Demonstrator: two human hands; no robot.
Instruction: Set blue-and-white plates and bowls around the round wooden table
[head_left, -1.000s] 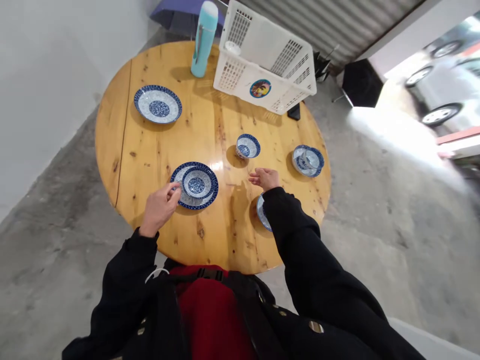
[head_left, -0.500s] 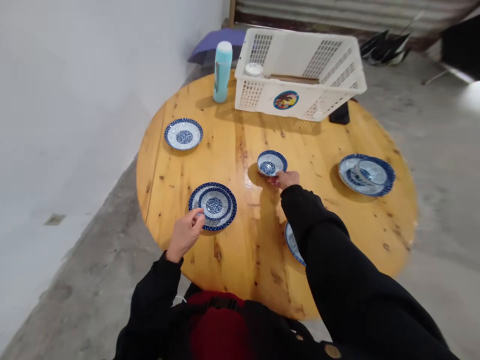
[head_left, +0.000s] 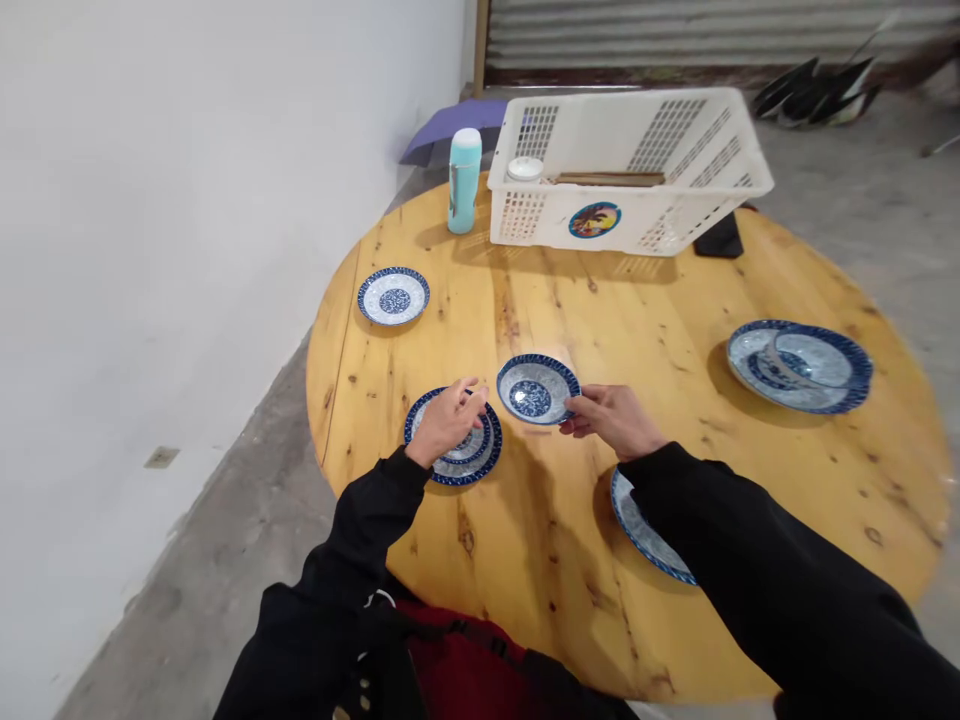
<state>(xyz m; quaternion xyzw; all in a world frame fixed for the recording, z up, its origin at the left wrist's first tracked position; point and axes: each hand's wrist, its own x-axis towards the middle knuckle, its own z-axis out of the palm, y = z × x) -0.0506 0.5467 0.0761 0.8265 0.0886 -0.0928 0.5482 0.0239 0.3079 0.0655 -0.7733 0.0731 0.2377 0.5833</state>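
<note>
My right hand [head_left: 615, 420] pinches the rim of a small blue-and-white bowl [head_left: 536, 388], held just above the round wooden table [head_left: 570, 310]. My left hand [head_left: 446, 425] rests with curled fingers on a bowl that sits in a blue-rimmed plate [head_left: 480, 462] at the table's near left. Another blue plate [head_left: 641, 525] lies under my right forearm, partly hidden by the black sleeve.
A lone plate [head_left: 393, 296] lies at the far left. A plate with a bowl and spoon [head_left: 799, 365] is at the right. A white plastic basket [head_left: 626, 175], a teal bottle [head_left: 463, 180] and a dark phone [head_left: 718, 238] stand at the back. A white wall runs along the left.
My right hand took hold of the small bowl and drew it toward me, off the table. My left hand moved from the plate's edge onto the stacked bowl. The camera view swung left.
</note>
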